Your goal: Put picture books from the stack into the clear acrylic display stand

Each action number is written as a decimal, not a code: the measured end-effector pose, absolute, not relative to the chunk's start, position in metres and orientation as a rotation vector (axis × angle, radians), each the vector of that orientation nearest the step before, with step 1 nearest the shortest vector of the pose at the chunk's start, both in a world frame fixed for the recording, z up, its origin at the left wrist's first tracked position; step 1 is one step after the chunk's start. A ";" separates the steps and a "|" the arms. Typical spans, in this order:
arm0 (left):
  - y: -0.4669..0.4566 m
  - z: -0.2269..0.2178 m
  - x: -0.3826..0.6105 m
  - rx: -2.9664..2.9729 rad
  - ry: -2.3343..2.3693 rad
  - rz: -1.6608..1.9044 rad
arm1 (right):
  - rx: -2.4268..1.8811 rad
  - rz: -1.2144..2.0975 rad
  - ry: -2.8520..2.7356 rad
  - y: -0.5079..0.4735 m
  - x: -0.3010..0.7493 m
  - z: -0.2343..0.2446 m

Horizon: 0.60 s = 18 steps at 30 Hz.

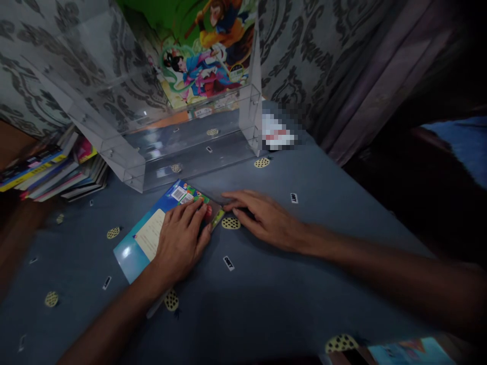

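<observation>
A blue book with a barcode and a cream text panel lies on the grey cloth, turned at an angle. My left hand rests flat across it, fingers spread over the cover. Beside the book's right corner is my right hand, its fingers stretched out toward that corner. The fingertips are at or very near the edge; whether they touch it I cannot tell. Behind the book stands a clear acrylic rack. In the rack's back tier leans a green picture book with cartoon figures.
Several books are piled at the left. A blurred-out white and red item lies right of the rack. The tablecloth has pineapple prints. A patterned curtain hangs behind, and a bright blue item shows at the bottom right.
</observation>
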<state>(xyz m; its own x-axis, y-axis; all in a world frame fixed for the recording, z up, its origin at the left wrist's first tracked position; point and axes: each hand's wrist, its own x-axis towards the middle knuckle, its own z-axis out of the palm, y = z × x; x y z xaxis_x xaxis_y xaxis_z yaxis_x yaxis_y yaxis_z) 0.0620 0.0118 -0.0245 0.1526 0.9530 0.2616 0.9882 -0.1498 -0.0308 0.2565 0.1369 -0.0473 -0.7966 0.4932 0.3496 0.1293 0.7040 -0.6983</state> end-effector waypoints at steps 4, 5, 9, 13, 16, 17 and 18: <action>0.012 -0.026 0.062 -2.211 -1.918 -0.252 | -0.472 0.925 -2.394 0.138 0.256 -0.050; 0.012 -0.026 0.062 -2.208 -1.922 -0.246 | -0.472 0.928 -2.389 0.137 0.256 -0.049; 0.011 -0.026 0.064 -2.211 -1.956 -0.228 | -0.468 0.912 -2.339 0.133 0.257 -0.042; 0.011 -0.026 0.064 -2.213 -1.986 -0.249 | -0.362 0.809 -2.373 0.130 0.257 -0.041; 0.010 -0.026 0.065 -2.213 -1.979 -0.266 | -0.348 0.649 -2.497 0.128 0.256 -0.043; 0.010 -0.025 0.065 -2.216 -1.982 -0.268 | -0.359 0.581 -2.536 0.127 0.256 -0.043; 0.010 -0.024 0.065 -2.220 -1.990 -0.271 | -0.364 0.514 -2.564 0.126 0.256 -0.043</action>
